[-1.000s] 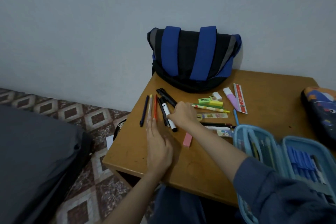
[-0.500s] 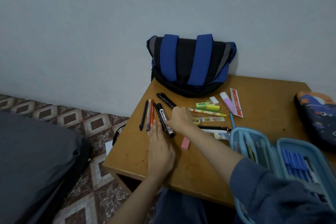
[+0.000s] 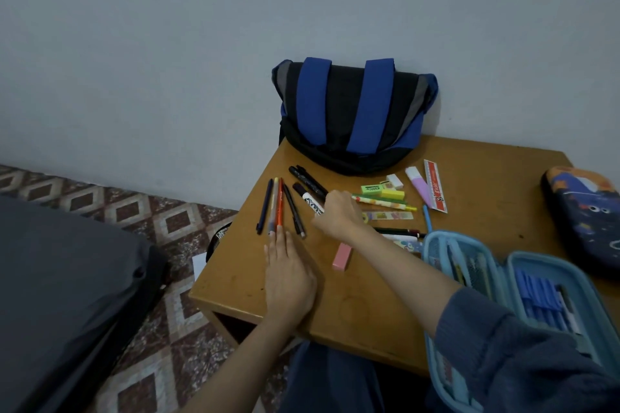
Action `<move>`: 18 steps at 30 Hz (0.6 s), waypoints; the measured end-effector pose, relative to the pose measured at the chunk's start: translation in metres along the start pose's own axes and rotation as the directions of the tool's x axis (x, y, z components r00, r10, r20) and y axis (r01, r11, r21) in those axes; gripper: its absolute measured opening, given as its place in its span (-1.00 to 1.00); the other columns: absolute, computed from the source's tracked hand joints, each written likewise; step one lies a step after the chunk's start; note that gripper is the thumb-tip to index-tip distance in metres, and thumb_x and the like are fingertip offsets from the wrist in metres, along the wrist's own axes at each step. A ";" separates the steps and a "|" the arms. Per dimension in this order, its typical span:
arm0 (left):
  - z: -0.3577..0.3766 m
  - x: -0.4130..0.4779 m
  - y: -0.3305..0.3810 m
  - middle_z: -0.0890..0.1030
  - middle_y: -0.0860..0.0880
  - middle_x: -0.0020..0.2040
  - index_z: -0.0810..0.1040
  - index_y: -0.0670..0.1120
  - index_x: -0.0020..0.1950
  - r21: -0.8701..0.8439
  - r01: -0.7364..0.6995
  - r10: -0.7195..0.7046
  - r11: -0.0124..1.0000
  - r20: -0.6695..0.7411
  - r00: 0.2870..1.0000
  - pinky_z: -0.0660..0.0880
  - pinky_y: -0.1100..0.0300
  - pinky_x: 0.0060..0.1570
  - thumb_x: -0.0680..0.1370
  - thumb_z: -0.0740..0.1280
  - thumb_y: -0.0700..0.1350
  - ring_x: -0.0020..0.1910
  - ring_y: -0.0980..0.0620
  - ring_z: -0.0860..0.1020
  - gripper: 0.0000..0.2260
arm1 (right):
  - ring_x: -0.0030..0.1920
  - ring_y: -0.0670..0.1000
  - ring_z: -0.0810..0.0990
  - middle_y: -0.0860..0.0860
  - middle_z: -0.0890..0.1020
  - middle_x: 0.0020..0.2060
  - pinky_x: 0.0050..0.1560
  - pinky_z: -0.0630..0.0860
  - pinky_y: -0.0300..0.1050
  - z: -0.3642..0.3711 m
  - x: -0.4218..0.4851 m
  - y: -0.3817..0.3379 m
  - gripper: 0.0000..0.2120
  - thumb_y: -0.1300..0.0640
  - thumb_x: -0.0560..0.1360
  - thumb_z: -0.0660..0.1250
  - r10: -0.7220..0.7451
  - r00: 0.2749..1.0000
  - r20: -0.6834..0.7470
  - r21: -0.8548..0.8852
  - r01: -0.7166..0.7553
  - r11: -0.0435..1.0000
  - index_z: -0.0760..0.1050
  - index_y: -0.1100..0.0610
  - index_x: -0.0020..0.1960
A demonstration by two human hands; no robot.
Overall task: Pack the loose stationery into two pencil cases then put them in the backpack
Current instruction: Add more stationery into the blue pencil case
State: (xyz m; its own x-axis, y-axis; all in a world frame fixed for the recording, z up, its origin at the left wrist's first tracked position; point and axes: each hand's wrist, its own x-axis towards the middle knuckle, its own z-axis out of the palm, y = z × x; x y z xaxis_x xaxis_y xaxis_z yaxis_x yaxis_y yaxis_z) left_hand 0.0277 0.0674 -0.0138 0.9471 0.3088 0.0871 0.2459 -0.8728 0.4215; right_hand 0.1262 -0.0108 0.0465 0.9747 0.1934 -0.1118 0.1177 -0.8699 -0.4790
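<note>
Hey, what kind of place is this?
Likely a room at home, perhaps a bedroom study corner: a small wooden table against a plain wall, a patterned tile floor, and a backpack.

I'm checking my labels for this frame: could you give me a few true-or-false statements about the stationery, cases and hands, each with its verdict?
1. The light blue pencil case lies open. True.
2. The backpack sits on the floor. False: it stands at the back of the table.
3. The left hand lies flat on the table, fingertips at the pen ends. True.
4. The pink eraser is inside the light blue pencil case. False: it lies loose on the table between the two forearms.
5. The right hand has its grip on the white marker. True.
</note>
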 end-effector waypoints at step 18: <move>-0.012 -0.062 0.140 0.46 0.08 -0.34 0.38 -0.01 -0.34 -0.150 -0.402 0.429 0.903 0.285 0.858 0.40 0.15 -0.20 0.45 0.31 0.23 -0.22 0.00 0.52 -0.64 | -0.50 0.03 0.53 0.12 0.52 -0.44 -0.51 0.44 -0.19 -0.116 -0.085 0.151 -0.75 0.12 0.62 0.10 0.334 0.925 -0.182 0.718 -0.107 0.688 0.33 0.16 -0.21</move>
State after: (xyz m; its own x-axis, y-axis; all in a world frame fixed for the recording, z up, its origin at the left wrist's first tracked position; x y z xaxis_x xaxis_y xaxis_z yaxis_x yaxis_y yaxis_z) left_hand 0.0003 -0.0692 0.0506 0.9762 -0.2168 -0.0016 -0.1893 -0.8560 0.4810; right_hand 0.0832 -0.2116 0.0848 0.9754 -0.1939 -0.1051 -0.1600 -0.2939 -0.9424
